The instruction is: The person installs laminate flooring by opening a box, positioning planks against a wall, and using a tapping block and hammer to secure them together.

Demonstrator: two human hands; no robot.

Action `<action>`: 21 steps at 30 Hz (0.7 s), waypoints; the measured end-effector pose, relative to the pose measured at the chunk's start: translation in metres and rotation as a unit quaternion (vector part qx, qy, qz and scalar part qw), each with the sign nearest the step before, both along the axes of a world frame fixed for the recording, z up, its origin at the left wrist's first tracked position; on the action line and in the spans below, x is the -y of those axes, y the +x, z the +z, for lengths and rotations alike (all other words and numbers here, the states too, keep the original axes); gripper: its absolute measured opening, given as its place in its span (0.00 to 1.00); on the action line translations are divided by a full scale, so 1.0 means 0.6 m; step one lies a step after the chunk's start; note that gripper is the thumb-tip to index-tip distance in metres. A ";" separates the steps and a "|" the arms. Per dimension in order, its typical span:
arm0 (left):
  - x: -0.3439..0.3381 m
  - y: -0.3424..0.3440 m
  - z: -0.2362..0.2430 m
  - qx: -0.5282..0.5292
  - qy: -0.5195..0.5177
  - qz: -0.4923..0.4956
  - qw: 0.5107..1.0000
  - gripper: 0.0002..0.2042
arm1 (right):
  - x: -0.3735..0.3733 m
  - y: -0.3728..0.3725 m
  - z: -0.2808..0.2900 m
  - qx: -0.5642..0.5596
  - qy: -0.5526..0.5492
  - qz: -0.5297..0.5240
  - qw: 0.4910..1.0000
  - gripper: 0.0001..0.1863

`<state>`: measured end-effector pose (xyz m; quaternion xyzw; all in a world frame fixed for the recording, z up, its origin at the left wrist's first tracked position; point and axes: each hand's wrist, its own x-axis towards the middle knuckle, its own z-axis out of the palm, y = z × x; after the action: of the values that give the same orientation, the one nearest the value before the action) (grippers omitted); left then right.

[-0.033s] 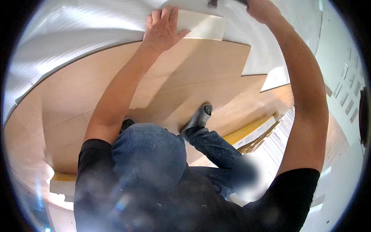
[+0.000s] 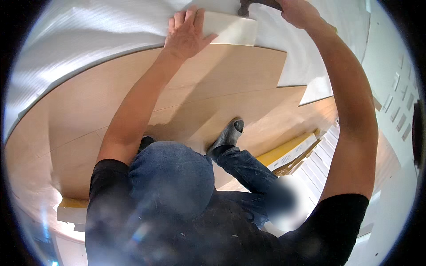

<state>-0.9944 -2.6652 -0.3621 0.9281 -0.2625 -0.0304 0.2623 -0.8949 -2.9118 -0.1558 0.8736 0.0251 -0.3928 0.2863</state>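
My left hand (image 2: 188, 34) lies over the left end of a pale, flat block (image 2: 233, 29), thumb spread and fingers apart. The block rests along the far edge of a light wood-look floor plank (image 2: 248, 60). At the top of the view my right hand (image 2: 301, 12) is closed round the handle of a hammer (image 2: 265, 2). The dark hammer head touches or sits just above the block's far right corner; I cannot tell which. Part of the hammer runs out of the picture.
White foam underlay (image 2: 120, 20) spreads beyond the planks, whose right ends are stepped. My shod foot (image 2: 228, 135) stands on the laid floor. To the right lie a yellow and white carton (image 2: 290, 150) and a row of white strips (image 2: 317, 164). A pale wall (image 2: 392, 75) rises at far right.
The hammer has come down and slightly left, toward the block, with my right hand shifting a little the same way. My left hand stays where it was.
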 end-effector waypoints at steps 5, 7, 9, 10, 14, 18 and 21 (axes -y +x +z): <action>0.015 0.000 -0.024 0.005 -0.028 0.004 1.000 0.47 | 0.034 -0.010 -0.051 0.062 -0.008 0.037 0.997 0.26; 0.013 0.011 0.005 -0.138 0.050 -0.011 0.989 0.53 | 0.032 0.004 -0.065 0.008 -0.008 0.104 0.995 0.22; 0.000 0.015 0.023 -0.146 0.050 -0.107 0.982 0.56 | 0.020 -0.002 -0.043 0.029 0.023 0.086 0.996 0.22; 0.001 0.024 0.030 -0.191 0.013 -0.131 0.973 0.57 | 0.040 -0.015 -0.048 0.022 -0.030 0.055 0.998 0.21; -0.056 0.056 0.046 -0.071 0.119 -0.218 0.966 0.51 | -0.018 -0.006 -0.010 0.070 0.027 0.065 0.995 0.23; -0.275 0.103 0.064 -0.090 0.189 -0.213 0.955 0.52 | -0.079 0.029 0.014 0.100 0.092 0.104 0.985 0.17; -0.502 0.140 0.091 -0.076 0.296 -0.124 0.944 0.54 | -0.131 0.072 -0.002 0.143 0.204 0.153 0.956 0.15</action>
<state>-0.9101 -2.3640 -0.3073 0.9189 -0.3338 -0.2100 -0.0111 -0.8518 -2.8333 -0.1567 0.9462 0.1964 -0.2018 0.1595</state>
